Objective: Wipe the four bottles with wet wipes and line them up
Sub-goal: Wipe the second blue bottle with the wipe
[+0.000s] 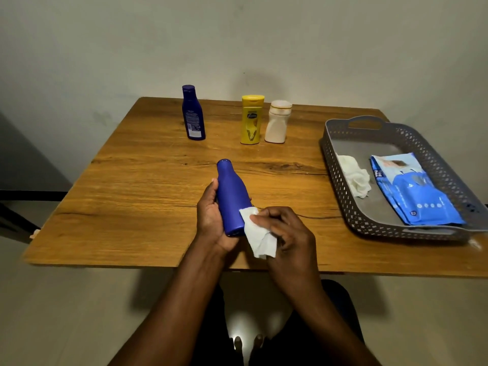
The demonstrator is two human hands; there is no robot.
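Observation:
My left hand point(212, 220) grips a plain blue bottle point(231, 196) near its base, tilted with its cap pointing away from me, above the near middle of the wooden table point(137, 180). My right hand point(286, 233) presses a white wet wipe point(257, 236) against the bottle's lower right side. Three bottles stand upright at the back: a dark blue one point(193, 113) on the left, a yellow one point(251, 120) in the middle and a cream one point(277, 122) touching close beside it.
A grey perforated tray point(340, 180) sits on the right of the table. It holds a crumpled used wipe point(355, 178) and a blue wet-wipe pack point(412, 190). A wall stands right behind the table.

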